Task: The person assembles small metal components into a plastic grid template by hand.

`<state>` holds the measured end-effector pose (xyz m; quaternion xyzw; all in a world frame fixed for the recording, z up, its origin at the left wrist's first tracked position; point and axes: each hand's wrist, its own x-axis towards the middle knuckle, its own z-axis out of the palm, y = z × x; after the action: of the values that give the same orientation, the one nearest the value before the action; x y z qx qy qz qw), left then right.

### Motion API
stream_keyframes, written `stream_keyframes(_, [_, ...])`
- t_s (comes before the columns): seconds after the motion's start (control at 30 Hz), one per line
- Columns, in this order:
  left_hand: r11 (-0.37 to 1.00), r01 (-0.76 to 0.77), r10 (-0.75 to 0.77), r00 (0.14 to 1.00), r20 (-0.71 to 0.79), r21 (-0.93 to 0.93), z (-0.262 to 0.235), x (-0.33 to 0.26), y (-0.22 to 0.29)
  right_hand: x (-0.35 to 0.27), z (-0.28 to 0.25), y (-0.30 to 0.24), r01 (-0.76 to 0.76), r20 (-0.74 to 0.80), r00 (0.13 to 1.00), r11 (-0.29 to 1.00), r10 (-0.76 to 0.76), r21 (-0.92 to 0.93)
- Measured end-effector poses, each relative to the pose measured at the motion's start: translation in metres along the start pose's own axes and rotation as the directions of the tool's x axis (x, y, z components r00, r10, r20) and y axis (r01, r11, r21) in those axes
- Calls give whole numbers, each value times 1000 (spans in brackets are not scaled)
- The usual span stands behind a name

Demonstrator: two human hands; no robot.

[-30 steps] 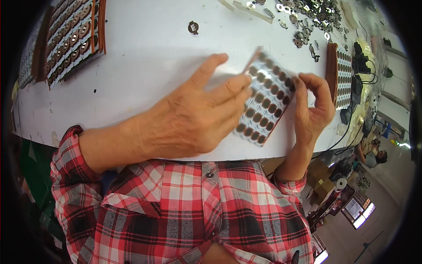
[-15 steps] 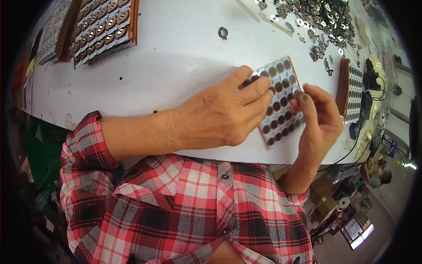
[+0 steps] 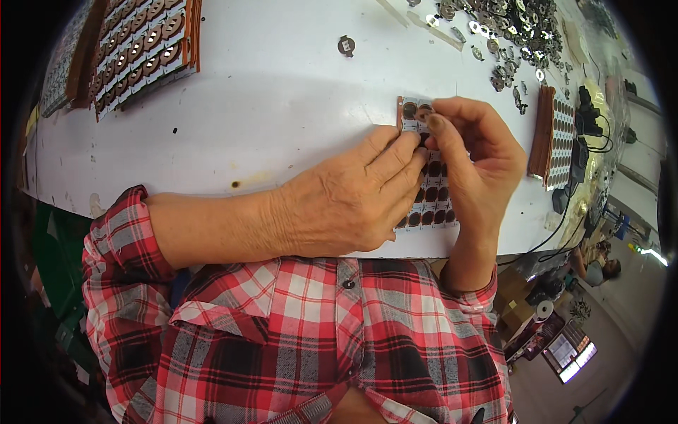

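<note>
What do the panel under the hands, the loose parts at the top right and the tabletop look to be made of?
Panel: thin rigid board, probably circuit laminate, pale with dark round pads in rows and a brown edge. Loose parts: apparently stamped metal, since they are silvery and glint. Tabletop: smooth white surface, laminate or painted, matte, with small stains; which one is unclear.

Shirt [image 3: 318, 339]: we see red, white and grey plaid, buttoned at front, filling the 6 o'clock area.
Buttons: small, dark, one near the collar line.
Left sleeve [image 3: 123, 240]: plaid cuff pushed up the forearm, at 8 o'clock.
Right sleeve [image 3: 470, 286]: plaid cuff at the wrist, at 5 o'clock.
Left hand [image 3: 346, 205]: bare, no rings noted.
Right hand [image 3: 477, 159]: bare, no glove.
</note>
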<state>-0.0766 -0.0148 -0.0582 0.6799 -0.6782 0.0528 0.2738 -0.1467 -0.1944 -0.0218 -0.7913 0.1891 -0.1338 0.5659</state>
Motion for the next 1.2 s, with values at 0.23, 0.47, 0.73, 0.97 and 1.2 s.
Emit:
stream_keyframes(0.23, [999, 2, -2, 1000, -10, -39, 2, 0, -2, 10, 0, 8, 45, -35, 998, 982, -53, -183])
stream_keyframes(0.47, [1000, -11, 11, 1000, -6, 4, -7, -2, -5, 14, 6, 0, 114, 107, 990, 953, -87, -281])
stream_keyframes(0.73, [998, 0, -4, 998, -56, -57, 0, 2, 5, 8, -4, 5, 112, 131, 988, 956, -79, -273])
stream_keyframes(0.97, [996, 10, -3, 997, -81, 93, 8, 1, 6, 10, 1, 11, 126, 127, 988, 944, -91, -305])
stream_keyframes(1.2, [992, 13, -5, 998, -65, 125, 12, 0, 7, 14, 4, 16, 223, 148, 972, 921, -184, -319])
